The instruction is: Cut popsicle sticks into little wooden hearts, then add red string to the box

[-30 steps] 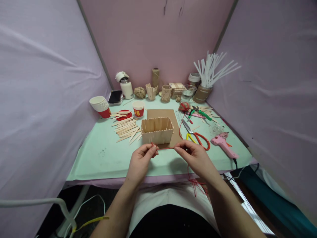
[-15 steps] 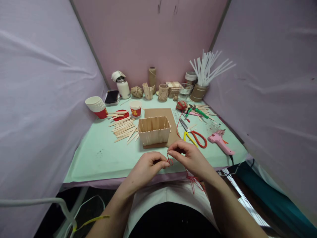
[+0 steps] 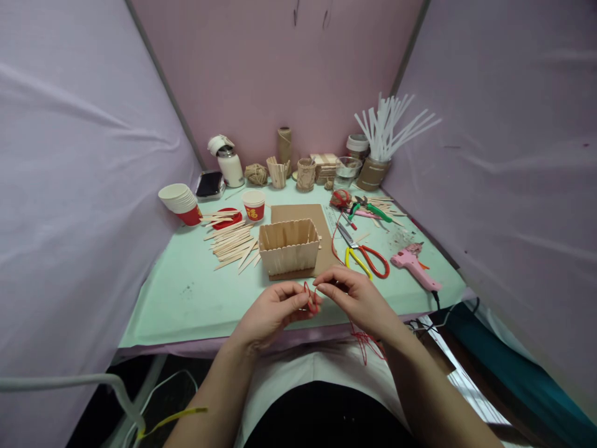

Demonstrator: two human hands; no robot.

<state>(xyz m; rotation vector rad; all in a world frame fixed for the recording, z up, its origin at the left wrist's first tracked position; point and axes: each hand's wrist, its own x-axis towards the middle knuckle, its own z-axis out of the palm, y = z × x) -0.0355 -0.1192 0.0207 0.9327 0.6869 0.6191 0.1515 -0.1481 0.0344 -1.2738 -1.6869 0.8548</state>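
Note:
Close to the table's front edge, my left hand pinches a looped red string between thumb and fingers. Just to its right, my right hand has thumb and index finger closed on another part of that string. A loose tangle of the string hangs below my right wrist, and a strand runs up past the scissors to a red ball of string. Beyond my hands, a box made of wooden craft sticks stands on a piece of brown cardboard.
Scissors with red and yellow handles and a pink glue gun lie to the right. Loose craft sticks and paper cups are on the left. Jars, twine and a glass of water line the back.
My left hand has turned and its fingers have spread a little, and the red string's loop now lies higher over them. My right hand stays almost in place, still pinching.

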